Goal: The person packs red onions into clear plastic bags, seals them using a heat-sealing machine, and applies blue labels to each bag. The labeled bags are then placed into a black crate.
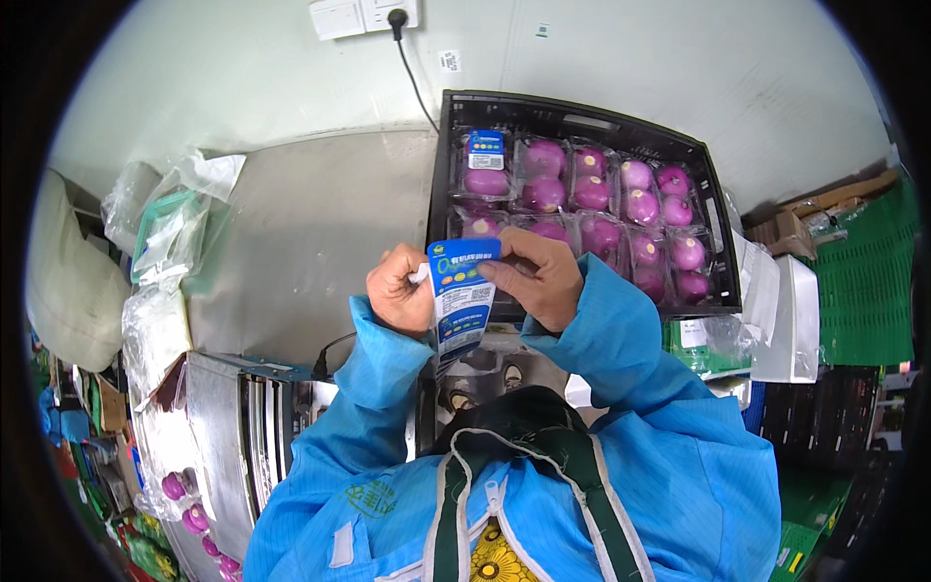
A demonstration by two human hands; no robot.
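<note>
A strip of blue-and-white printed adhesive labels (462, 305) hangs between my two hands, its lower end trailing toward my lap. My left hand (400, 289) grips the strip's left side, where a bit of white paper sticks out. With thumb and fingers, my right hand (545, 275) pinches the top label near its upper right. Just beyond the hands is a black plastic crate (574, 109) holding several clear-wrapped packs of red onions (544, 174). A matching label (486, 150) lies on the pack in the crate's far left corner; the other visible packs show no such label.
Left of the crate stretches a metal tabletop (313, 218). A green plastic basket (171, 225) with clear bags sits at its left. Nearer me stands a metal-sided machine (225, 422), with loose red onions (195, 518) beyond it. A black power cord (414, 76) drops behind the crate.
</note>
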